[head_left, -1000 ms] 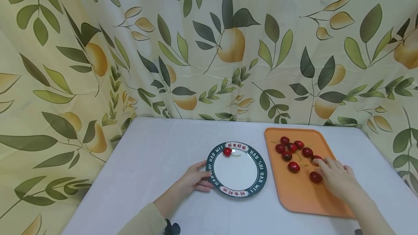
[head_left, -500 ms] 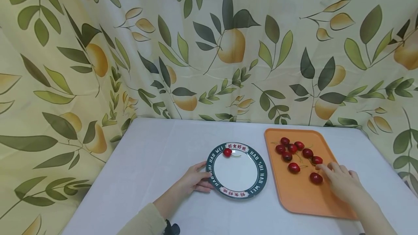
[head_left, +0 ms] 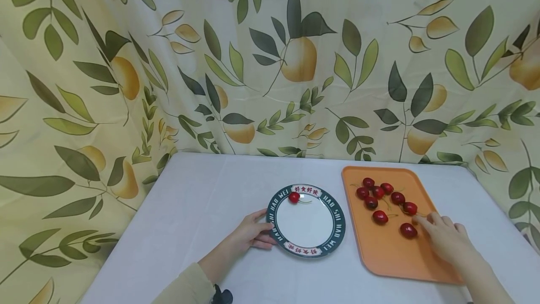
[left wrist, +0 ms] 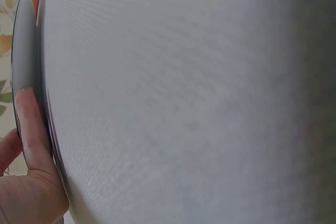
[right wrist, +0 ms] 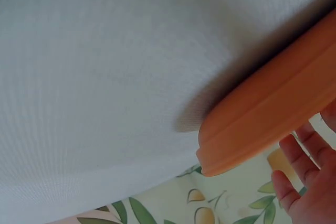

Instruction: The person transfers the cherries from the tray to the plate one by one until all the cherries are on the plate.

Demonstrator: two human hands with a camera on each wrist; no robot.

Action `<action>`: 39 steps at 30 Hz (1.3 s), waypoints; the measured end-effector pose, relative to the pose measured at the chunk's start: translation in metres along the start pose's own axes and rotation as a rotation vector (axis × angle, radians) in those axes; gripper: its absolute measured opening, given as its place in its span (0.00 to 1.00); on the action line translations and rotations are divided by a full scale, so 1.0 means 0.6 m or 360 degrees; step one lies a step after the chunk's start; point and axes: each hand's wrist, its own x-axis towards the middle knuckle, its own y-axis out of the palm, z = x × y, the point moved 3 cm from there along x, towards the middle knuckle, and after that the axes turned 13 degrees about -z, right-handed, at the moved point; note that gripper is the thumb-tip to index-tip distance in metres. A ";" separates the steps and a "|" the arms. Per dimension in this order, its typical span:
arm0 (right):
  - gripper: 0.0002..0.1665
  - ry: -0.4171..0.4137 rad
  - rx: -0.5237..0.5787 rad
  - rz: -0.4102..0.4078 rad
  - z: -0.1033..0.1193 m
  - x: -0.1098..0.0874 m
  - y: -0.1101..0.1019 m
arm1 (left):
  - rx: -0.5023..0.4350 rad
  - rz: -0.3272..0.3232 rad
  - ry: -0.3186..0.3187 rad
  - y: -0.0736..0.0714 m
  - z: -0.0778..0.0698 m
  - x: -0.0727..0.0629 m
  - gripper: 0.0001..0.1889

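Note:
My left hand (head_left: pixel 252 232) grips the left rim of a round plate (head_left: pixel 308 224), thumb on top and fingers beneath. The plate is white with a dark green lettered border, and a bright red cherry (head_left: pixel 294 197) with a green stem lies near its top left. Over the right side of an orange tray (head_left: pixel 392 257) is my right hand (head_left: pixel 448 239), its fingertips beside the stem of a cherry (head_left: pixel 409 208). Whether they pinch that stem is too small to tell. In the right wrist view, several fingers (right wrist: pixel 299 161) extend loosely past the tray's edge.
Several more dark red cherries (head_left: pixel 371 202) lie in the tray's upper part, some touching; one single cherry (head_left: pixel 408 231) sits just left of the right hand. A white cloth (head_left: pixel 219 186) covers the table. Behind hangs a curtain (head_left: pixel 270 60) printed with leaves and fruit.
My right hand has drawn back slightly to the right from the cherry that its fingers partly covered, and that cherry now shows fully. The left hand and the plate stay put.

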 end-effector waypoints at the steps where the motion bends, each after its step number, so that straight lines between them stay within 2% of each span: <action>1: 0.20 0.0002 0.0003 -0.0002 -0.001 0.000 0.000 | -0.0001 0.0001 0.0000 0.000 0.000 0.000 0.34; 8: 0.13 -0.0030 0.0024 -0.0056 -0.003 -0.002 0.004 | -0.0018 0.0000 -0.0009 0.000 -0.001 0.001 0.34; 16: 0.15 -0.0012 0.0014 -0.0008 -0.003 0.001 0.004 | -0.0017 0.0016 -0.0006 -0.001 0.001 0.001 0.35; 24: 0.10 -0.0032 0.0029 -0.0048 -0.001 0.000 0.003 | -0.0017 0.0019 0.0005 -0.001 0.001 0.001 0.34; 30: 0.12 -0.0026 0.0060 -0.0041 0.003 0.004 0.000 | -0.0009 0.0004 0.0003 -0.001 0.000 0.000 0.34; 39: 0.16 -0.0117 0.0094 -0.0157 0.023 0.016 -0.020 | -0.0015 0.0002 -0.0005 0.000 -0.002 -0.001 0.34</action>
